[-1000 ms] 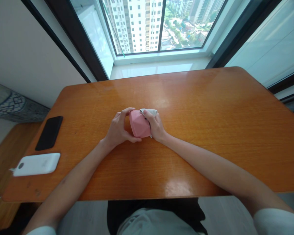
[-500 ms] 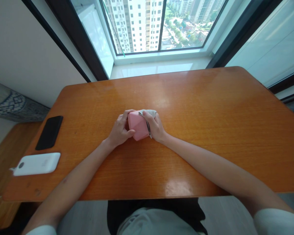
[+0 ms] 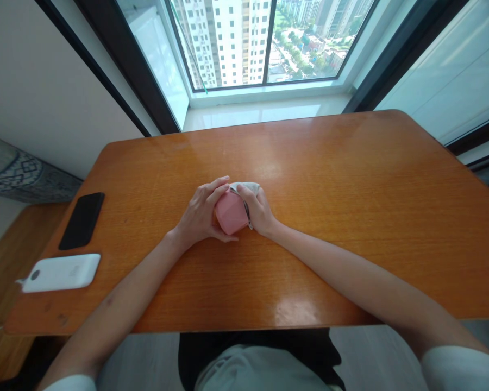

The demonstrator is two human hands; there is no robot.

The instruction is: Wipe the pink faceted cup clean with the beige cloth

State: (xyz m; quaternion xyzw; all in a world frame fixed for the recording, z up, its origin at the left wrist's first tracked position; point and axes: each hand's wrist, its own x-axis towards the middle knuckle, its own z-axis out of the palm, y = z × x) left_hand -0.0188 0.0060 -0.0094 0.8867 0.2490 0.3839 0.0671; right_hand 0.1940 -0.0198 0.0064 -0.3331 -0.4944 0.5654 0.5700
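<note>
A small pink faceted object (image 3: 230,213) sits between both hands at the middle of the orange wooden table (image 3: 350,179). My left hand (image 3: 201,213) is wrapped round its left side, fingers over the top and thumb underneath. My right hand (image 3: 259,210) is closed on a grey cloth (image 3: 248,188) and presses it against the object's right side. Most of the cloth is hidden behind the fingers.
A black phone (image 3: 82,220) lies near the table's left edge. A white power bank (image 3: 61,272) with a cable lies at the front left corner. A window sill and glass stand beyond the far edge. A wooden bench stands lower at the left.
My left hand has shifted its grip, and its fingers now reach further over the top of the pink object, which has turned a little. My right hand with the cloth has barely moved.
</note>
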